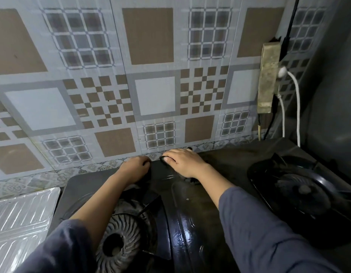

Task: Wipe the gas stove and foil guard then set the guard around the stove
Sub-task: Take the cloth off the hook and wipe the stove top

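**Head view: gas stove (192,223) set lengthwise along the wall, hands at its rear edge**

The stove's long axis runs left to right along the tiled wall (157,95), with its rear edge to the wall and its front toward me. My left hand (134,167), fingers curled, grips that rear edge beyond the left burner (119,239). My right hand (183,162) lies palm down just beside it, fingers bent over something dark at the same edge; I cannot tell whether it grips. The foil guard (23,219) lies flat on the counter to the left of the stove, near my left sleeve (58,251) and well apart from both hands.
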Available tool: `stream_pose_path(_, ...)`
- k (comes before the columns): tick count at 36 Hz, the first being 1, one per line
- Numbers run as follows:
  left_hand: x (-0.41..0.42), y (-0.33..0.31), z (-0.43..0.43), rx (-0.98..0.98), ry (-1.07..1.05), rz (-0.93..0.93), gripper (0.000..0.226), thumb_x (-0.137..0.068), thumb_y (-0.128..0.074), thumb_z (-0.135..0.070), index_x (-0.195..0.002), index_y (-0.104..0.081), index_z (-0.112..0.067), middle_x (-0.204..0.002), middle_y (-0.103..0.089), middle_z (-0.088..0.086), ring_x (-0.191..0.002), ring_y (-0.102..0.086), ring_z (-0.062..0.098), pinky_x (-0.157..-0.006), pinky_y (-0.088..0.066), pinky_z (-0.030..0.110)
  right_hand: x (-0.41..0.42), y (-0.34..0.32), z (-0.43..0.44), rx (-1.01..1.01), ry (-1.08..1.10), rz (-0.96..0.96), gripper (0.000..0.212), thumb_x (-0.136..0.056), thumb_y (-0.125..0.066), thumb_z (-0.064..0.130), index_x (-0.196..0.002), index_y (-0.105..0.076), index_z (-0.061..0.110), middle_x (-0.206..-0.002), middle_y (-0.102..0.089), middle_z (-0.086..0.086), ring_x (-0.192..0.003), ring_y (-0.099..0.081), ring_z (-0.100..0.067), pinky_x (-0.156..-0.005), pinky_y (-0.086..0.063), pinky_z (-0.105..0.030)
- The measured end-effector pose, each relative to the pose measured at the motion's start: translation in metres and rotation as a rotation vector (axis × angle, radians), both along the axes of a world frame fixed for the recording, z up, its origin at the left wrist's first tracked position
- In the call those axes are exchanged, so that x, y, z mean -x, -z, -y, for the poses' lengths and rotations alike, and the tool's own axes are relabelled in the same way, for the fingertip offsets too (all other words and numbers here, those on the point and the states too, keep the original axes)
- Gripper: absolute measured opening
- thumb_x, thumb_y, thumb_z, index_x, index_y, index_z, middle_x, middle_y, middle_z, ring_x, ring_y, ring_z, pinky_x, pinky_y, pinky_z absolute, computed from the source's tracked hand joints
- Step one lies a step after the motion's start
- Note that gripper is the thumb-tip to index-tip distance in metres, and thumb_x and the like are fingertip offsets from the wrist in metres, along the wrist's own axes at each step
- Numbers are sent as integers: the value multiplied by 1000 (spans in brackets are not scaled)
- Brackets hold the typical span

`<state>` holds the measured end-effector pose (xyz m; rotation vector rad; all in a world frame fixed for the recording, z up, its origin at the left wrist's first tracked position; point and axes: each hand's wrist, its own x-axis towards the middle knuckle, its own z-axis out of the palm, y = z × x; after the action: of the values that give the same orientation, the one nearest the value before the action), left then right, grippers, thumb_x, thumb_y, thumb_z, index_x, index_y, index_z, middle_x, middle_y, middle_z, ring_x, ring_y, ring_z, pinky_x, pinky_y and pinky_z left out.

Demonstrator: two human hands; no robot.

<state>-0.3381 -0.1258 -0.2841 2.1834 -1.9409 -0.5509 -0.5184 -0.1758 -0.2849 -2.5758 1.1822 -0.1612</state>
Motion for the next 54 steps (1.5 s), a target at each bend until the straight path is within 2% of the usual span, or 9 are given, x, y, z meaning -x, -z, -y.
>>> stream_pose_path(4, 3, 3, 2, 1, 6, 24, 31, -95, -36, -22, -118, -56, -18, -126, -58, 12, -112, -53, 30, -96, -42, 40, 19, -1, 5, -8, 31, -17, 44, -101, -23, 40, -137, -42, 22, -145, -42, 4, -133, -37, -19, -108, -25, -40)
stream_pose_path(8, 11, 4, 5, 3, 10, 38, 31, -95, -35, -23, -117, -56, -17, -125, -58, 12, -112, -53, 29, -89, -39, 36, 39, -1, 13, -11, 65, -27, 44, -100, -23, 41, -136, -42, 23, -144, -43, 4, -132, -38, -19, -108, -25, -40)
stream_pose_path(24, 36, 11, 16, 61, 40, -25, 29, -97, -36, -26, -117, -55, -17, -121, -60, 11, -111, -53, 28, -98, -38, 42, 103, 1, 40, 26, 254, -69, 44, -101, -22, 39, -128, -50, 19, -136, -51, 0, -123, -47, -23, -101, -32, -40)
stream_pose_path(30, 34, 12, 14, 90, 46, -50, 29, -96, -38, -24, -118, -56, -18, -121, -61, 10, -111, -54, 28, -97, -40, 42, 119, 5, 50, 54, 367, -83, 46, -102, -18, 36, -133, -45, 17, -141, -47, -2, -127, -44, -22, -104, -32, -37)
stream_pose_path(35, 35, 13, 14, 92, 48, -65, 28, -96, -38, -24, -118, -55, -19, -122, -61, 9, -112, -54, 28, -98, -39, 43, 124, 7, 58, 35, 451, -102, 48, -101, -16, 38, -130, -48, 16, -136, -51, -5, -121, -48, -25, -102, -34, -40)
stream_pose_path(41, 37, 13, 12, 106, 49, -58, 29, -97, -37, -25, -119, -54, -19, -123, -60, 9, -111, -54, 28, -99, -38, 43, 144, 6, 65, 7, 539, -93, 47, -102, -16, 37, -135, -42, 16, -142, -45, -6, -128, -43, -26, -104, -31, -40)
stream_pose_path(54, 39, 14, 10, 130, 30, -64, 29, -97, -36, -25, -120, -54, -20, -124, -60, 8, -113, -54, 27, -99, -36, 41, 156, 11, 68, 65, 727, 14, 46, -102, -18, 34, -116, -55, 10, -126, -56, -10, -117, -49, -29, -97, -34, -40)
